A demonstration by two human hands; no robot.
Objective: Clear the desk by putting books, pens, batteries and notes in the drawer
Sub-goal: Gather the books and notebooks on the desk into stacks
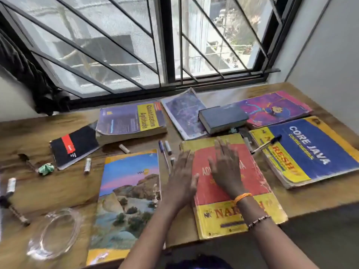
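Several books lie on the wooden desk [48, 191]. My right hand [226, 167] hovers flat, fingers spread, over a red and yellow book [258, 191]. My left hand [181, 175] is beside it, fingers apart, at that book's left edge, holding nothing. A landscape-cover book [128, 200] lies to the left. A blue Core Java book [310, 152] with a pen [267, 144] on it lies to the right. Farther back are a Quantitative Aptitude book [132, 119], a black notebook [74, 146], a dark thick book [223, 118] and a pink book [275, 108]. Pens [165, 152] and batteries [87, 165] are scattered about.
A clear glass bowl [55, 233] stands at the desk's front left. A crumpled green paper [45, 168] lies near the black notebook. More markers [10, 186] lie at the left edge. A barred window [165, 45] runs behind the desk, a wall on the right.
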